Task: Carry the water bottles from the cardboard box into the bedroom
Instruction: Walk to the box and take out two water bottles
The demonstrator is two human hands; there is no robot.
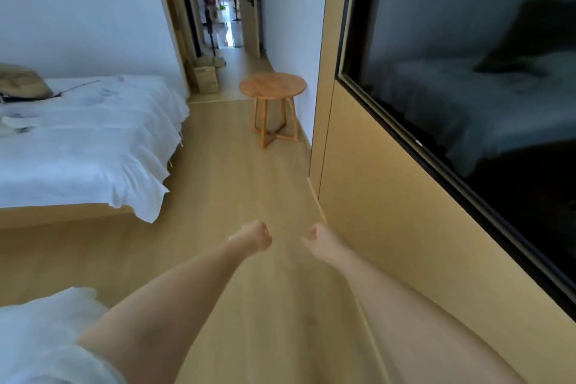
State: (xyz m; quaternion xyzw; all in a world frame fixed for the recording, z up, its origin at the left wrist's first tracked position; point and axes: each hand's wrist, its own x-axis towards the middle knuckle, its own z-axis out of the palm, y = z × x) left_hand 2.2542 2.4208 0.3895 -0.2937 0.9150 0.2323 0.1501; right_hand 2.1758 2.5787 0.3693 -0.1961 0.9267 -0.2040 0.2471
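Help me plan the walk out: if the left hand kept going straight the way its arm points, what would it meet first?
Probably the round wooden side table by the wall. The left hand, empty, points up the bare floor between the bed and the cabinet; nothing nearer shows, though depth is unclear.

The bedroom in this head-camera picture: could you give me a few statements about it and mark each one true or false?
1. Both hands hold water bottles. False: the left hand and right hand hold nothing.
2. A round wooden side table stands by the wall. True.
3. A cardboard box sits on the bed. False: it sits on the floor near the doorway.
4. The bed has white bedding. True.
5. A straw hat lies on the bed. True.
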